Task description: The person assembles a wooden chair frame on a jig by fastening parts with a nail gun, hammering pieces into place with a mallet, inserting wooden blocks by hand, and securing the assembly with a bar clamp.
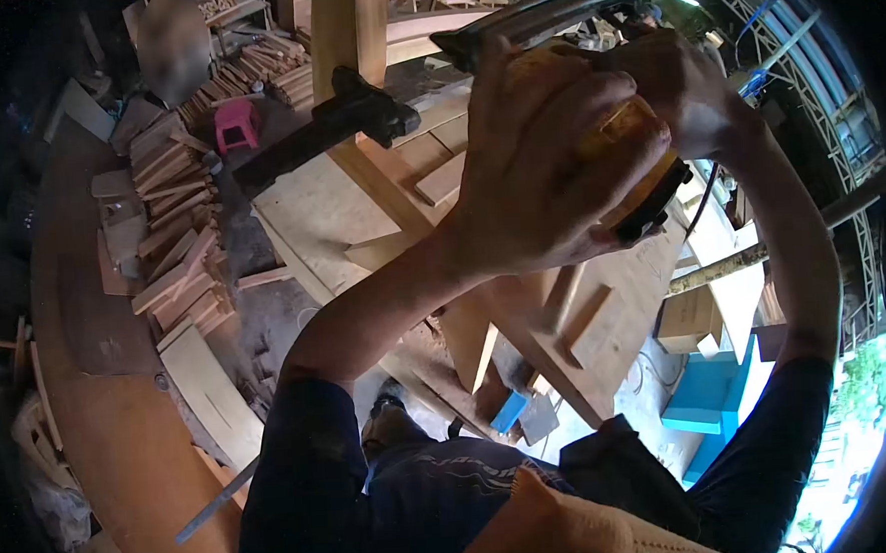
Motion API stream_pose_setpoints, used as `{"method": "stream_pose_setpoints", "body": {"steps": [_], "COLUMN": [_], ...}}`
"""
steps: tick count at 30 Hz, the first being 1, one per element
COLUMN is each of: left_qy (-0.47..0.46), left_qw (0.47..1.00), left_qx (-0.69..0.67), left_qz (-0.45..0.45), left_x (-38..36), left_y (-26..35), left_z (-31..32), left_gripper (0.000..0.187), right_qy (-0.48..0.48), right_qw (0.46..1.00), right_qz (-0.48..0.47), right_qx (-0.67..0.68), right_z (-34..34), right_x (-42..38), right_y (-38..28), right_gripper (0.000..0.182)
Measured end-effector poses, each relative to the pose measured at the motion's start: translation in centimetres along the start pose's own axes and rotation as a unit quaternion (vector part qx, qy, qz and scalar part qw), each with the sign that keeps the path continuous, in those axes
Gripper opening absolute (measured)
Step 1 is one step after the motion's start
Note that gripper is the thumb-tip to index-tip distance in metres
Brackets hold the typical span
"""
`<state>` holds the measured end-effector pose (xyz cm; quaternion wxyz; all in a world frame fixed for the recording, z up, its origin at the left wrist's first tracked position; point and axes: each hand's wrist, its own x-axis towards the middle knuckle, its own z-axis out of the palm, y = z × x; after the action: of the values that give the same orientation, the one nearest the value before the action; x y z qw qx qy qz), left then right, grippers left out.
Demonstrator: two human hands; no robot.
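Both hands are raised at upper centre around a yellow and black power tool (643,188), its exact kind hidden by the fingers. My left hand (542,161) wraps over its near side with bent fingers. On the far right side, my right hand (679,89) is closed against the tool, its fingertips mostly out of sight. A dark bar clamp (364,110) grips an upright timber (351,41) to the left of my hands. Just beyond my left hand, another long black clamp-like piece (530,22) crosses the view.
Below the hands lies a wooden work surface (624,292) with loose wood pieces (591,324). Stacked offcuts (174,200) and a pink stool (237,124) are at left. A cardboard box (691,322) and a blue box-like object (705,398) stand right. A blurred person (172,45) is at upper left.
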<state>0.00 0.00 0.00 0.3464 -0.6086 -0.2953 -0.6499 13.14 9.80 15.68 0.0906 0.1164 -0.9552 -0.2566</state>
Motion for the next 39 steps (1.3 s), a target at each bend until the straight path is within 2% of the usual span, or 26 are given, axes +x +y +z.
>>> {"method": "stream_pose_setpoints", "body": {"steps": [3,5,6,10,12,14,16,18,19,21,23,25,30,32,33,35,39], "left_qy": [0.045,0.067,0.074,0.079,0.095,0.108,0.137,0.158,0.192,0.285,0.338,0.332,0.346,0.281,0.217,0.165,0.209], "left_qw": [0.998,0.996,0.996,0.997,0.995,0.993,0.989,0.985,0.978,0.951,0.934,0.939,0.933,0.957,0.975,0.985,0.977], "left_qx": [0.004,0.003,-0.008,0.001,0.02,0.033,0.042,0.053,0.064,0.09,0.095,0.082,0.086,0.065,0.05,0.041,0.042], "left_qz": [-0.044,-0.064,-0.057,-0.011,0.005,0.016,0.034,0.051,0.06,0.074,0.063,0.043,0.056,0.041,0.029,0.007,-0.016], "left_x": [-0.7,-1.1,-1.4,-2.1,-1.8,-1.6,-1.2,-1.0,-1.0,-0.7,-0.7,-0.7,-1.1,-1.1,-1.3,-1.4,-1.0], "left_y": [-1.8,-2.6,-3.2,-5.0,-5.2,-5.5,-6.1,-6.8,-7.1,-8.0,-8.2,-7.9,-8.6,-8.2,-7.6,-7.3,-6.9], "left_z": [0.2,0.5,0.9,1.5,1.8,1.9,2.1,2.2,2.8,5.1,6.1,5.6,6.0,4.8,2.9,2.1,2.3], "left_gripper": [0.049,0.034,0.033,0.019,0.019,0.022,0.027,0.03,0.031,0.032,0.034,0.035,0.039,0.044,0.049,0.049,0.038], "right_qy": [-0.013,-0.01,-0.04,-0.038,0.047,0.048,-0.053,-0.053,-0.053,-0.018,-0.001,0.004,-0.059,-0.066,-0.058,-0.055,-0.073], "right_qw": [0.998,0.995,0.991,0.978,0.969,0.96,0.949,0.936,0.929,0.937,0.935,0.925,0.959,0.951,0.937,0.922,0.938], "right_qz": [0.0,0.033,0.056,0.065,0.069,0.106,0.151,0.172,0.185,0.151,0.13,0.123,0.13,0.144,0.149,0.156,0.18], "right_qx": [0.062,0.092,0.119,0.194,0.231,0.254,0.272,0.302,0.317,0.316,0.33,0.359,0.246,0.266,0.31,0.35,0.288], "right_z": [2.9,4.6,5.3,8.6,10.6,11.4,9.8,9.4,9.4,10.1,10.2,9.6,9.8,9.3,8.4,7.8,9.5], "right_x": [1.6,2.1,1.8,0.7,0.7,0.7,1.3,1.9,2.1,2.1,2.2,2.7,2.9,3.1,3.5,3.8,3.0], "right_y": [1.4,1.2,1.3,1.6,1.2,1.0,1.3,0.9,0.8,1.2,1.6,1.7,2.3,2.2,1.9,1.8,1.7], "right_gripper": [0.069,0.07,0.07,0.077,0.085,0.086,0.087,0.082,0.08,0.076,0.071,0.066,0.055,0.053,0.052,0.052,0.053]}}
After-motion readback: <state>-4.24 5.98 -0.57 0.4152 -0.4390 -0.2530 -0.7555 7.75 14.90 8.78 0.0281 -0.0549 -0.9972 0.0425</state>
